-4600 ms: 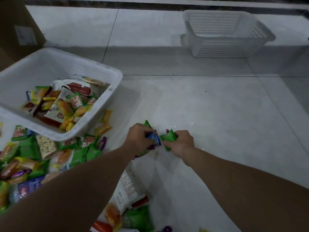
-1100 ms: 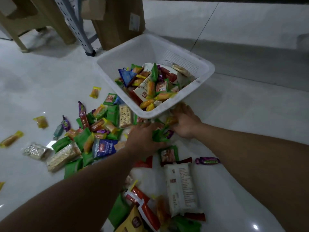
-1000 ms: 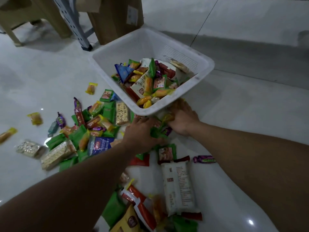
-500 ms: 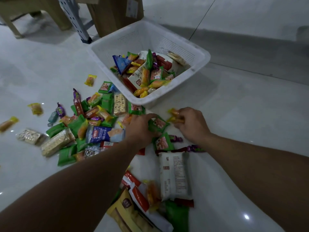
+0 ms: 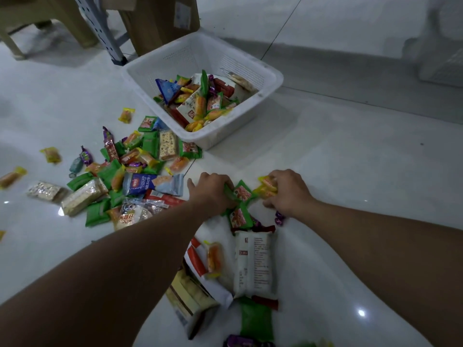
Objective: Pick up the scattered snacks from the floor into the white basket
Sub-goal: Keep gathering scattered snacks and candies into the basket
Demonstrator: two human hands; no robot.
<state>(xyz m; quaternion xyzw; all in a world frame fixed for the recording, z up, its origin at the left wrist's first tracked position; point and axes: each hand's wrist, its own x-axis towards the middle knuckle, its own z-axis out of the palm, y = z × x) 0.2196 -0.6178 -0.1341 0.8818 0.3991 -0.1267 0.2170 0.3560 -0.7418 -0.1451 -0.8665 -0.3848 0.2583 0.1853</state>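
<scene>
L hand (image 5: 213,191) curled on green pkt (image 5: 242,193), R hand (image 5: 288,191) gripping yellow snacks (image 5: 267,187), near white basket (image 5: 233,131)

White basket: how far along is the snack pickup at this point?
Done: the white basket already holds a heap of packets. In hand: the left hand grips a green packet, the right hand holds yellow-orange snacks. Left: plenty, with a pile around the blue packet and the long white packet on the floor.
</scene>
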